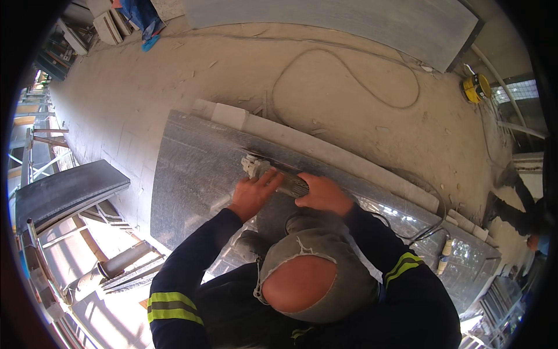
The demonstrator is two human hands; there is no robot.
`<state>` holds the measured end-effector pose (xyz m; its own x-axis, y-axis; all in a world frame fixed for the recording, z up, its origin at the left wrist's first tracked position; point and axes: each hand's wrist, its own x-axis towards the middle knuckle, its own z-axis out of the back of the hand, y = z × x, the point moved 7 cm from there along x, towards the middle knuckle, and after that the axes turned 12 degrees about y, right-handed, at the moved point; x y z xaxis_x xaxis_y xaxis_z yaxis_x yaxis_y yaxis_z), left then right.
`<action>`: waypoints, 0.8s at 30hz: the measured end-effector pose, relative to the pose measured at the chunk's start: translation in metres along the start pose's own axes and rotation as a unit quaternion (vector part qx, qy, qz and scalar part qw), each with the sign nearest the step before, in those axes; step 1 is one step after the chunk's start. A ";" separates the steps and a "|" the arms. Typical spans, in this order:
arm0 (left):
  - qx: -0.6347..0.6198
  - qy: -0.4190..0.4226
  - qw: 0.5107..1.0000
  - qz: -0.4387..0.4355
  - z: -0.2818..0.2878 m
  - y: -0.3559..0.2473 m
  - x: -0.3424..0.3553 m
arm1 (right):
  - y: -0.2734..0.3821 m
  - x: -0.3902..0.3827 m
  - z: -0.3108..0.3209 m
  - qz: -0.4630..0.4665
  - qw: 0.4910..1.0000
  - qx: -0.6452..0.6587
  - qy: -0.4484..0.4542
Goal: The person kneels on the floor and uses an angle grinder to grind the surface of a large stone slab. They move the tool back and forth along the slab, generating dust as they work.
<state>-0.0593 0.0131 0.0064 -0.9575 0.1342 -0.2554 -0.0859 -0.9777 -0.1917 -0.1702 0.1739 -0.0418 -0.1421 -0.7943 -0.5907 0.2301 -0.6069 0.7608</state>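
Observation:
A dusty angle grinder point(293, 184) lies low over a large dark stone slab point(189, 166), its pale metal head at the left end. My left hand point(256, 192) is closed around the front of the grinder, just behind the head. My right hand point(324, 195) wraps the rear of the body, thumb on top. The grinder is near the slab's far edge; its disc is mostly hidden, so I cannot tell whether it touches the stone. My bent knee in torn grey trousers point(363, 285) is close below my hands.
Pale stone strips point(349, 157) run along the slab's far side. A power cable point(415, 87) loops over the dusty floor. Near the slab's right end lies a small tan bottle-like object point(445, 256). A yellow bucket point(476, 88) stands far right; part of another person point(537, 238) shows at the right edge.

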 end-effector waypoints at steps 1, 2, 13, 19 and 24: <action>0.003 -0.002 1.000 0.002 0.000 0.002 0.000 | -0.001 0.003 -0.001 -0.003 1.000 -0.001 0.002; 0.006 -0.006 1.000 0.003 0.000 0.003 0.002 | -0.003 0.006 -0.001 -0.010 1.000 -0.007 0.003; -0.004 0.015 1.000 -0.002 0.000 -0.002 0.002 | -0.010 0.004 -0.002 0.014 1.000 0.019 0.005; -0.004 0.010 1.000 -0.003 -0.001 -0.007 0.005 | -0.011 -0.003 0.000 0.000 1.000 0.009 0.006; -0.003 0.002 1.000 -0.005 -0.003 -0.002 0.005 | -0.009 0.003 0.000 0.003 1.000 0.003 0.004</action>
<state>-0.0629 0.0157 0.0031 -0.9558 0.1436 -0.2566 -0.0928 -0.9753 -0.2002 -0.1723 0.1770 -0.0506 -0.1322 -0.7981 -0.5878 0.2244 -0.6017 0.7665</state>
